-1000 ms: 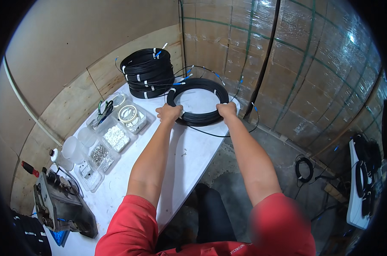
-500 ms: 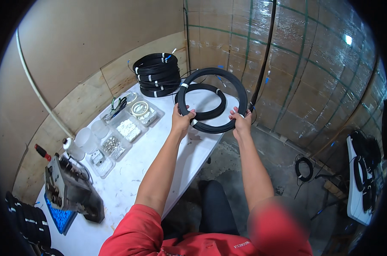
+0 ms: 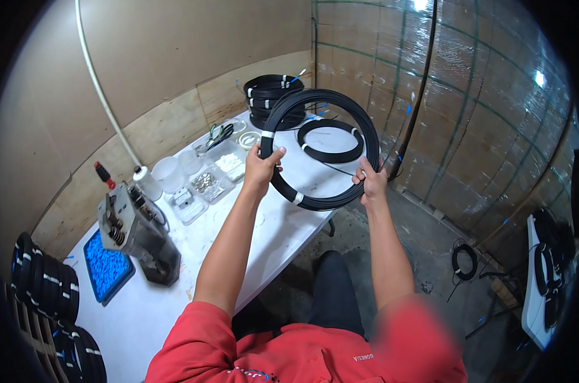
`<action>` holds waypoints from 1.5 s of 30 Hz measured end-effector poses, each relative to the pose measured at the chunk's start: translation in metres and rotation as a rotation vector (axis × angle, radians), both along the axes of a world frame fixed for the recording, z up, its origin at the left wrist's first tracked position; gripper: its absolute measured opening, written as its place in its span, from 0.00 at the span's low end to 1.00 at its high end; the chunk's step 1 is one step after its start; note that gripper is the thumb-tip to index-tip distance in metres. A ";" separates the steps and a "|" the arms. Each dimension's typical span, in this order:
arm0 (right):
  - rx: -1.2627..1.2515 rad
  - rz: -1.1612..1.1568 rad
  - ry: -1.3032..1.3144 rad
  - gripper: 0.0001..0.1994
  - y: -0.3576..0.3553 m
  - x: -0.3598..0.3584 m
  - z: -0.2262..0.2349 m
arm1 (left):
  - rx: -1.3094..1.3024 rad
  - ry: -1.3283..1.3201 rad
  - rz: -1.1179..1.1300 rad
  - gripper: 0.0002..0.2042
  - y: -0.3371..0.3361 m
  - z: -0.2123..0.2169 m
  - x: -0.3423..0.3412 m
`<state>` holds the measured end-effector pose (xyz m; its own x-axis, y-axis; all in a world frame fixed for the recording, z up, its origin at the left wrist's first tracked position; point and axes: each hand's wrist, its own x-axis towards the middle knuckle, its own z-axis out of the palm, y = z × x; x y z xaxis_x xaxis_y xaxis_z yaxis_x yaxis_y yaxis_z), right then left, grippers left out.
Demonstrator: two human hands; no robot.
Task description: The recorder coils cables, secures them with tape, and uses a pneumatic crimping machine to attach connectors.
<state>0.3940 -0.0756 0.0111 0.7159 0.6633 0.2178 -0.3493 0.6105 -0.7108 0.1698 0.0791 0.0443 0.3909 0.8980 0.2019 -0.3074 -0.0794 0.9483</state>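
Note:
A large coil of black cable [image 3: 319, 203], banded with white tape, is held up over the table between both hands. My left hand [image 3: 262, 169] grips its left side, thumb on the near face. Fingers of my right hand [image 3: 370, 182] close round its lower right side. Beneath and beyond it, a second black cable coil [image 3: 333, 156] lies flat on the table. Farther back, several more coils form a stack [image 3: 264, 102], partly hidden by the held coil.
On the white table [image 3: 238, 268] stand a bench machine [image 3: 142, 230], a blue tray of small blue parts [image 3: 107, 265], and clear boxes of small fittings [image 3: 206, 184]. More coils [image 3: 47, 281] are at the left edge. A coil [image 3: 465, 262] lies on the floor, right.
The held coil has been lifted and tilted more upright, apart from the coil lying on the table. My view has swung left, so the table things appear farther right.

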 end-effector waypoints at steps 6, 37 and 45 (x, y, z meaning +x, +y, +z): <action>-0.203 0.150 -0.199 0.14 0.016 -0.042 0.026 | 0.105 0.202 0.276 0.13 -0.020 0.019 -0.063; -0.021 0.487 -0.137 0.16 0.053 -0.094 -0.010 | 0.181 -0.049 0.401 0.12 -0.036 0.010 -0.146; -0.172 0.293 -0.509 0.22 0.056 -0.089 -0.002 | 0.448 0.167 0.579 0.16 -0.023 0.015 -0.150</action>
